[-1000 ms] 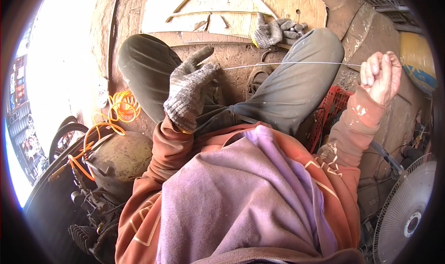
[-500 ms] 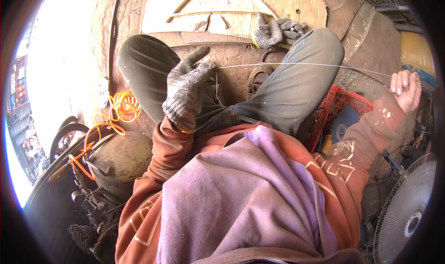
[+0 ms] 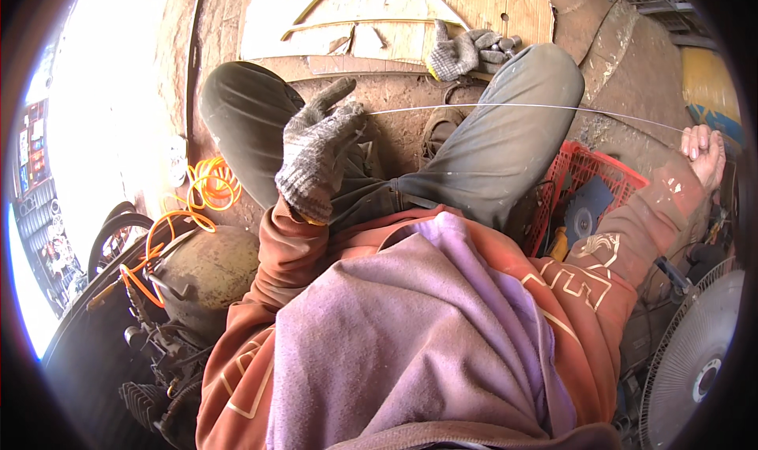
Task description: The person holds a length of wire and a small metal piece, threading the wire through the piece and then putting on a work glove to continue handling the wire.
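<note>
A thin pale line (image 3: 505, 105), thread or fine wire, runs across above my knees in a slight upward bow. My left hand (image 3: 322, 150), in a grey knitted glove, is closed on its left end, with the index finger sticking out. At the far right, my bare right hand (image 3: 703, 156) has its fingers folded down over the other end. What lies inside either grip is hidden. Beyond my right knee, an empty grey knitted glove (image 3: 454, 58) rests at the edge of a flattened cardboard sheet (image 3: 521, 12).
On the left lie an orange coiled hose (image 3: 212, 183) and a rounded, worn metal tank (image 3: 209, 280). A red plastic crate (image 3: 604, 166) holding a round saw blade (image 3: 588, 209) stands below my right forearm. A fan (image 3: 695, 363) is at the lower right.
My right hand has moved a little farther right and slightly down, and the span of line between my hands is longer. My left hand has hardly moved.
</note>
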Motion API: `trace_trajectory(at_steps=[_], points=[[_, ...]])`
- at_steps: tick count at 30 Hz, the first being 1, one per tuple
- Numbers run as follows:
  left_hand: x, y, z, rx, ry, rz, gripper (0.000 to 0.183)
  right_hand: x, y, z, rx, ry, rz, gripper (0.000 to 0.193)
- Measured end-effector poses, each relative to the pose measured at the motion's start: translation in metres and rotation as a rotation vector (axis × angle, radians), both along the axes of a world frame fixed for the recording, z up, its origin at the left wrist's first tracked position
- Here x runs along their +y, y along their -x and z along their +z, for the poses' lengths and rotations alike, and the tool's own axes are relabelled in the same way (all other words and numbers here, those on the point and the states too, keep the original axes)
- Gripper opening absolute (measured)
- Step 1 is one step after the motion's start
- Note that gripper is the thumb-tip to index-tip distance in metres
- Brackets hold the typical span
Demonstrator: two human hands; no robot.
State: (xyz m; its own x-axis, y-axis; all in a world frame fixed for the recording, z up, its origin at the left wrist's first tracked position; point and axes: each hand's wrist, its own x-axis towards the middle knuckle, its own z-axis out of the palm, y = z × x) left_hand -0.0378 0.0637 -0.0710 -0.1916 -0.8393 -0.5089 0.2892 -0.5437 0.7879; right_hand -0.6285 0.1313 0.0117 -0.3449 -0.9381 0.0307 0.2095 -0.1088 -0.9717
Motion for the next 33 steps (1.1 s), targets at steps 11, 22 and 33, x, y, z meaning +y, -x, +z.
trace_trajectory(at_steps=[11,22,33], points=[[-0.001,-0.002,-0.009,0.087,0.007,0.031,0.056,0.011,0.039,0.004,0.001,-0.207,-0.003,0.035],[0.000,-0.004,-0.014,0.096,-0.015,0.044,0.051,0.019,0.094,-0.003,-0.072,-0.211,0.208,0.033],[-0.001,0.002,-0.014,0.093,-0.027,0.053,0.053,-0.012,-0.042,-0.011,0.199,-0.076,-0.377,0.015]])
